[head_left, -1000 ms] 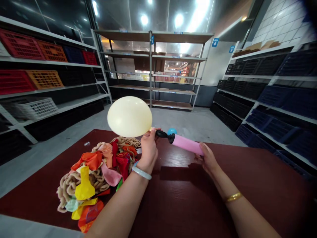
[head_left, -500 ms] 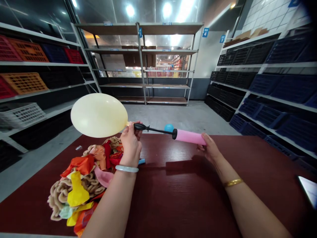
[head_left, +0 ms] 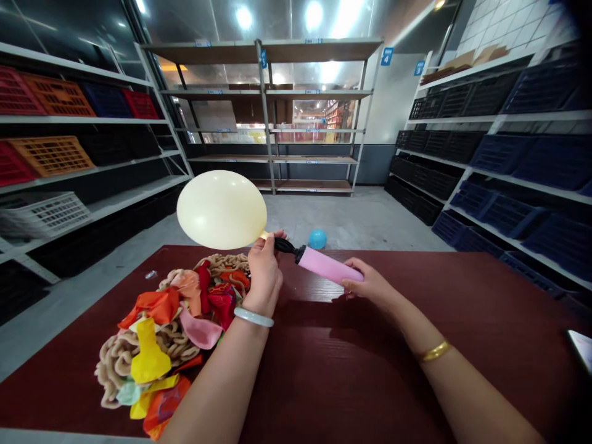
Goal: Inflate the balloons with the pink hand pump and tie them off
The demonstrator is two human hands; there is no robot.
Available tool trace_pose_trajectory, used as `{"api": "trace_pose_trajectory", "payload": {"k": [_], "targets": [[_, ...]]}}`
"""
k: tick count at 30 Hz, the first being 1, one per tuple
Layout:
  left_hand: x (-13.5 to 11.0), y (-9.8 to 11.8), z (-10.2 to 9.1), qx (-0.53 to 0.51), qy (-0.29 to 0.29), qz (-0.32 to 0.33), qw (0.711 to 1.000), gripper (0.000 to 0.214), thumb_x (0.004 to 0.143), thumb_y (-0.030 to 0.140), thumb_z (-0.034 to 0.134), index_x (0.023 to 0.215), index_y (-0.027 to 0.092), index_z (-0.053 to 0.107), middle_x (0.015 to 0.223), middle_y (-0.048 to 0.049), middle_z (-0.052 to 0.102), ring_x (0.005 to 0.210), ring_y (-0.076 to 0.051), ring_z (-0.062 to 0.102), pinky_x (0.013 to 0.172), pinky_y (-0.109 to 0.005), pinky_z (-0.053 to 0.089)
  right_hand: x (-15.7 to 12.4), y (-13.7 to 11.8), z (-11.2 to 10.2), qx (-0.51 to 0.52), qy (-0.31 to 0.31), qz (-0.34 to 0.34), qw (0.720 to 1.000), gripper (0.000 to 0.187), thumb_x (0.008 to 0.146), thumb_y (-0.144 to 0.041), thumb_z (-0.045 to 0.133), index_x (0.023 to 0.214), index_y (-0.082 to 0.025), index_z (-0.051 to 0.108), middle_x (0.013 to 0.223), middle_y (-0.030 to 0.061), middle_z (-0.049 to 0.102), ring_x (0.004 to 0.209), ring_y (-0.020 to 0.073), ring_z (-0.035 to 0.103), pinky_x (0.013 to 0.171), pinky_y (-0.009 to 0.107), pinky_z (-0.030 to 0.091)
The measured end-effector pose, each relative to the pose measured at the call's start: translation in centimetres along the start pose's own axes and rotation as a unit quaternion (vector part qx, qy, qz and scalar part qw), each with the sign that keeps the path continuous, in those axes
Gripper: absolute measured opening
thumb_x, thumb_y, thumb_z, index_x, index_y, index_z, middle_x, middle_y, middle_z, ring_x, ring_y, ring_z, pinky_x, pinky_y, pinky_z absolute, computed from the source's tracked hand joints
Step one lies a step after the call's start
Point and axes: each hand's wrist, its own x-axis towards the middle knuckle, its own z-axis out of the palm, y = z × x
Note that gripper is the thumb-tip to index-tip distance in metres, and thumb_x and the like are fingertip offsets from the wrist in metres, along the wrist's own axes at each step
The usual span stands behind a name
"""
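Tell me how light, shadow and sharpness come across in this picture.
In the head view, overhead lights burn out to white, and the cream balloon carries small highlights; in the head view, a pale sheen marks the tabletop below the pink pump, with shadow under the right hand; at the head view's right, blue crates look dim and soft.

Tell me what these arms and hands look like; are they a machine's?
No, they are a person's, with no gloves, sleeves or cables in view. The left hand is bare, with a smooth, rounded, whitish bangle at its wrist. The right hand is bare too; a narrower, shiny gold-coloured bracelet circles that forearm.
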Motion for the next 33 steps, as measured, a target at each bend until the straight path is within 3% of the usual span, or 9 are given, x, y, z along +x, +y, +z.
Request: {"api": "trace_pose_trajectory", "payload": {"k": [7, 16, 23, 28, 33], "targets": [[0.8, -0.5, -0.6, -0.029, 0.026, 0.044, 0.998, 0.019, 0.073, 0.017, 0.069, 0.091, 0.015, 0.060, 0.085, -0.0061, 0.071, 0.081, -0.018, 0.071, 0.088, -0.041, 0.055, -0.1, 0.6, 1.6, 0.003, -0.059, 0.019, 0.998, 0.041, 0.078, -0.048, 0.070, 0.098, -0.020, 0.048, 0.066, -0.0027, 0.063, 0.052, 0.0124, 0.059, 0.050, 0.028, 0.054], [0.6, 0.7, -0.7, 0.007, 0.029, 0.092, 0.995, 0.021, 0.081, 0.036, 0.062, 0.086, 0.017, 0.054, 0.066, -0.0032, 0.069, 0.064, -0.019, 0.071, 0.075, -0.041, 0.057, -0.2, 0.8, 1.7, 0.032, -0.092, 0.017, 0.995, 0.039, 0.080, -0.048, 0.069, 0.097, -0.022, 0.047, 0.069, -0.0027, 0.064, 0.053, 0.0121, 0.060, 0.050, 0.026, 0.055], [1.8, 1.6, -1.2, -0.061, 0.014, 0.048, 0.997, 0.011, 0.085, 0.027, 0.054, 0.082, 0.016, 0.054, 0.084, -0.0127, 0.075, 0.086, -0.024, 0.074, 0.091, -0.045, 0.052, -0.1, 0.9, 1.8, 0.033, -0.087, 0.004, 0.996, 0.037, 0.081, -0.047, 0.069, 0.095, -0.022, 0.045, 0.067, -0.0041, 0.063, 0.053, 0.0121, 0.060, 0.050, 0.027, 0.055], [3.4, 3.0, -2.7, -0.079, 0.002, 0.083, 0.993, 0.014, 0.085, 0.027, 0.058, 0.076, 0.018, 0.052, 0.086, -0.0121, 0.075, 0.089, -0.023, 0.073, 0.094, -0.044, 0.050, -0.2, 1.1, 0.5, 0.004, -0.100, 0.012, 0.995, 0.037, 0.082, -0.047, 0.067, 0.097, -0.022, 0.045, 0.068, -0.0036, 0.063, 0.053, 0.0126, 0.060, 0.052, 0.027, 0.054], [3.4, 3.8, -3.1, -0.034, 0.016, 0.091, 0.995, 0.015, 0.085, 0.027, 0.059, 0.074, 0.019, 0.052, 0.081, -0.0051, 0.073, 0.091, -0.018, 0.072, 0.094, -0.038, 0.050, -0.6, 0.5, -2.5, -0.062, -0.117, 0.035, 0.991, 0.037, 0.082, -0.048, 0.067, 0.097, -0.021, 0.049, 0.076, 0.0001, 0.064, 0.060, 0.0140, 0.062, 0.049, 0.023, 0.048]]}}
